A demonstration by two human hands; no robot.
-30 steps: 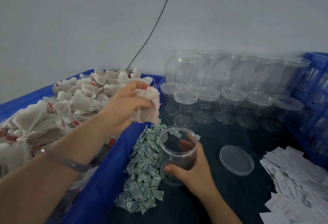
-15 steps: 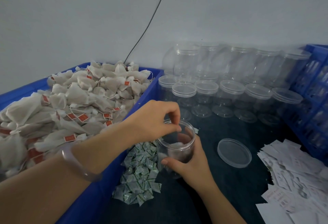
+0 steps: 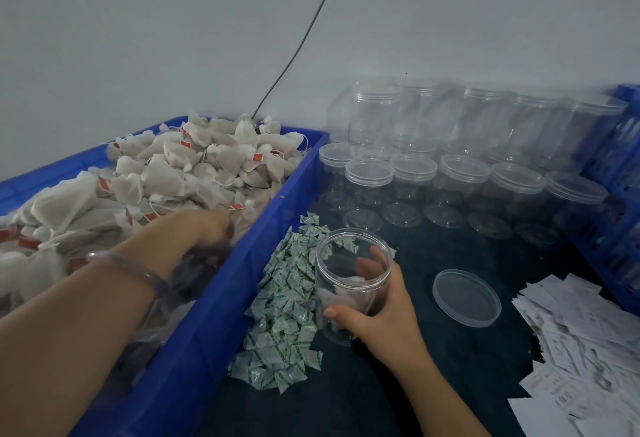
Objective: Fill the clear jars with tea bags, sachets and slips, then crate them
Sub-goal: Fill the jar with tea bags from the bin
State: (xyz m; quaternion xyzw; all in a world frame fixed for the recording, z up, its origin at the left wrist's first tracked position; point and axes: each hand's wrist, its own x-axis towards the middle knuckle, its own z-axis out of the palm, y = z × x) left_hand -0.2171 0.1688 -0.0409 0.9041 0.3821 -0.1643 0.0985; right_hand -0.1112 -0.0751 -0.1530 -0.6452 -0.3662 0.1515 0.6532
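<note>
My left hand [image 3: 211, 228] has dropped one tea bag [image 3: 341, 298] into the open clear jar [image 3: 349, 263], which my right hand [image 3: 384, 305] grips at 5 o'clock, and is back among the tea bags [image 3: 194, 166] in the blue bin [image 3: 277, 228] at 9 o'clock, its fingers too blurred for me to tell their grasp, so filling has barely begun.

Left hand [image 3: 207, 228] lies in the blue bin [image 3: 221, 319] among tea bags [image 3: 194, 166], perhaps grasping one; right hand [image 3: 384, 315] grips the open jar [image 3: 334, 263] beside sachets [image 3: 284, 315].

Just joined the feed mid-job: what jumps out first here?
The heap of tea bags filling the blue bin at left, with the left hand down in it. At centre the right hand grips an open clear jar; lidded jars crowd the back right.
</note>
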